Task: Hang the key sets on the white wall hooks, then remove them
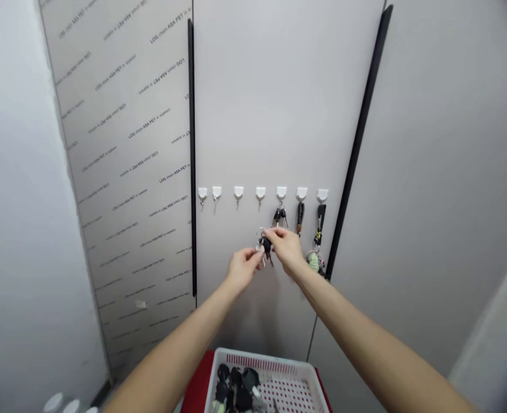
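Both my hands are raised in front of a pale cabinet door that carries a row of several white hooks (260,193). My left hand (241,267) and my right hand (286,246) pinch a bunch of keys (265,245) between them, just below the fourth hook, which is empty. The three hooks to the right hold key sets: black keys (280,217), a brown strap fob (300,217) and a black strap (320,223) with a green charm (314,261). The three leftmost hooks are bare.
A white perforated basket (275,365) with several black keys (236,385) sits below on a red surface (198,384). A panel with printed protective film (128,166) stands to the left. Black vertical strips (190,155) edge the doors.
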Demonstrator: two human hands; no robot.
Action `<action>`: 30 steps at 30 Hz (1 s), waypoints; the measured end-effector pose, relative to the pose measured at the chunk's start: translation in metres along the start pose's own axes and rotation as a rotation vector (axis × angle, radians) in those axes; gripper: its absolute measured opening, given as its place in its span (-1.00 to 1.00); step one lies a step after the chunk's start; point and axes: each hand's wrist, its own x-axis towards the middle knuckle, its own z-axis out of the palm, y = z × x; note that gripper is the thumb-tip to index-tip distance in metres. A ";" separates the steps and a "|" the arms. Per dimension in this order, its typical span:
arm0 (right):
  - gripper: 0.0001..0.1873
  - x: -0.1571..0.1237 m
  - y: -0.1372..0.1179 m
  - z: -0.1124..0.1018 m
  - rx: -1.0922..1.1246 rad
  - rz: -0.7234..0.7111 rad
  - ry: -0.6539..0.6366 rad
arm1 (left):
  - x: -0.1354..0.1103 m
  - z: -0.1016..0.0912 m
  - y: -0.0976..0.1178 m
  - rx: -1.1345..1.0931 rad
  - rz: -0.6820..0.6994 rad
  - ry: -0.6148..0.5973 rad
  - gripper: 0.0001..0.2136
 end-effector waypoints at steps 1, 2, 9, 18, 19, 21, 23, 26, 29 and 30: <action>-0.74 0.009 -0.005 0.002 -0.025 -0.035 0.036 | 0.008 0.000 0.008 0.004 0.021 0.056 -0.82; -0.74 0.018 -0.010 0.004 -0.054 -0.055 0.069 | 0.015 -0.001 0.015 0.004 0.037 0.099 -0.81; -0.74 0.061 -0.022 0.014 -0.158 0.007 0.162 | 0.059 -0.003 0.039 0.227 0.028 0.224 -0.79; -0.84 0.076 -0.018 0.026 -0.215 0.083 0.087 | 0.080 -0.003 0.027 0.428 -0.017 0.264 -0.78; -0.85 0.076 -0.017 0.026 -0.223 0.080 0.075 | 0.081 -0.003 0.026 0.447 -0.019 0.256 -0.78; -0.86 0.073 -0.016 0.023 -0.234 0.062 0.057 | 0.080 -0.005 0.023 0.481 -0.026 0.236 -0.77; -0.81 0.066 -0.016 0.019 -0.238 0.037 0.049 | 0.077 -0.008 0.019 0.506 -0.036 0.209 -0.76; -0.72 0.044 -0.011 0.009 -0.221 0.013 0.022 | 0.060 -0.017 0.005 0.525 -0.062 0.138 -0.75; -0.75 0.003 0.010 -0.001 -0.167 0.023 -0.160 | 0.024 -0.029 -0.022 0.543 -0.098 0.025 -0.79; -0.77 -0.016 0.021 -0.004 -0.166 0.050 -0.260 | 0.008 -0.033 -0.033 0.563 -0.099 -0.031 -0.80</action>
